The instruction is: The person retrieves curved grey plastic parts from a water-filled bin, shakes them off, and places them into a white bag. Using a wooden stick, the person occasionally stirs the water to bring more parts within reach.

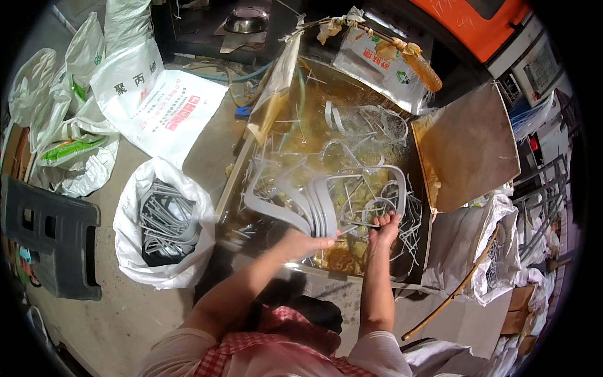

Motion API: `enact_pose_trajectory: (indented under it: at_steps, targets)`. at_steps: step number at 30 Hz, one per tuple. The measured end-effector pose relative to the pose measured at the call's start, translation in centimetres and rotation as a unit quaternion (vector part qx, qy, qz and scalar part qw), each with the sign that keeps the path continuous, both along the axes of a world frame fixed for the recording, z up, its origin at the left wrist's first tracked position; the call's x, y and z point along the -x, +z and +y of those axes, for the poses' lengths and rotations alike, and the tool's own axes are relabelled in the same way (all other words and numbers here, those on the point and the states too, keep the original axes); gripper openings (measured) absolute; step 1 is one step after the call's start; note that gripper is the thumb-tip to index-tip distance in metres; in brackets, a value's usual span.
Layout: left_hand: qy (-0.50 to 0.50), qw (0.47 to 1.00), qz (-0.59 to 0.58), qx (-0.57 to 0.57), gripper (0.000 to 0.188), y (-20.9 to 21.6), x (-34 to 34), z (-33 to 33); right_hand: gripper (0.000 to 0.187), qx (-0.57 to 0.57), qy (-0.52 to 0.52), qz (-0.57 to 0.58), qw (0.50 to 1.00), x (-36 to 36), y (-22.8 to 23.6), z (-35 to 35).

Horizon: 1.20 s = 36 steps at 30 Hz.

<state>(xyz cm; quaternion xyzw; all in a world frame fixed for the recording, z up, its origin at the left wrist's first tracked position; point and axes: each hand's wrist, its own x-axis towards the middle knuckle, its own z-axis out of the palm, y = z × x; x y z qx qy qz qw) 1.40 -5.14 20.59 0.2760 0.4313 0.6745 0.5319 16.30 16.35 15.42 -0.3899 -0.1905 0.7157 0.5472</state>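
Note:
Over a water-filled tub point(227, 182), my left hand point(301, 244) is closed around several nested grey curved plastic frames point(321, 207). The frames bend in rounded loops to the left and right of the hand. My right hand point(384, 230) is closed at the lower end of the right-hand loop, beside a thin grey plastic rod point(358, 224). Exactly what its fingers pinch is too small to make out. In the murky yellowish water under both hands lie thin grey sprues point(411, 235) and clear plastic pieces point(377, 122).
A white sack point(129, 251) of grey plastic rods stands left of the tub. A dark plastic stool point(56, 239) is farther left. A brown board point(468, 147) leans at the tub's right, above a stick point(449, 292) and another sack point(468, 251). An orange machine point(471, 25) stands behind.

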Motion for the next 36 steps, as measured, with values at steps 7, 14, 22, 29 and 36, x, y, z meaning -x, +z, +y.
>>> enact_pose_trajectory:
  at_steps: [7, 14, 22, 29, 36]
  targets:
    - [0.087, 0.952, -0.287, -0.067, 0.057, -0.2, 1.1, -0.2, 0.034, 0.088, -0.150, 0.181, 0.968, 0.0, 3.7, 3.1]
    - [0.107, 0.962, -0.240, -0.076, 0.048, -0.1, 1.4, 0.5, 0.032, -0.392, -0.023, -0.366, 0.844, 0.1, 1.4, -3.1]
    - [-0.004, 0.934, -0.357, -0.014, 0.048, -1.8, 1.9, 0.5, 0.039, -0.701, 0.208, -0.400, 0.552, 1.8, 1.9, -12.8]
    - [-0.045, 0.952, -0.295, -0.069, 0.052, 0.0, 1.7, 0.0, 0.036, -0.714, 0.252, -0.369, 0.538, 0.2, 6.1, -7.4]
    - [-0.271, 0.956, -0.069, -0.093, 0.050, -0.2, -1.7, 1.3, 0.058, -0.697, 0.471, -0.379, 0.385, 7.2, 9.0, -2.3]
